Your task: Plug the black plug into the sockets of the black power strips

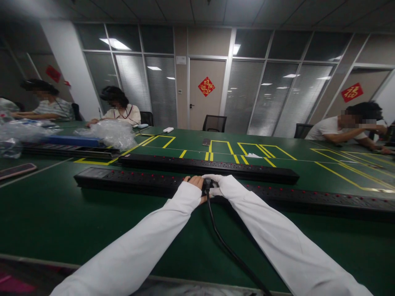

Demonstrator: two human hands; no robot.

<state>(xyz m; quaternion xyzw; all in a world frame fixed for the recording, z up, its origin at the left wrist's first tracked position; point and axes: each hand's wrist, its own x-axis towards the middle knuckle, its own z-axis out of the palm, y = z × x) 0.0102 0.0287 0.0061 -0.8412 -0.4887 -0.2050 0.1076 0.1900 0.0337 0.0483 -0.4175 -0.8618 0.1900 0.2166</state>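
A long black power strip (129, 179) with a row of red-marked sockets lies across the green table in front of me. My left hand (195, 181), in a white sleeve, is wrapped over its middle, fingers on top and thumb low on the near side. Beside it my right hand (224, 185), white-covered, curls its fingers and thumb around a black plug (207, 183) at the strip. From the plug a thick black cable (220, 238) runs down toward me between my forearms. Whether the plug's pins are inside a socket is hidden.
Behind lies a second black power strip (247, 169). Clear plastic wrap (114, 133) and a phone (21, 170) are at left. Yellow tape (220, 142) marks the green table (123, 222). Several people sit around it, one person (330, 127) at right. An office chair (215, 123) stands opposite.
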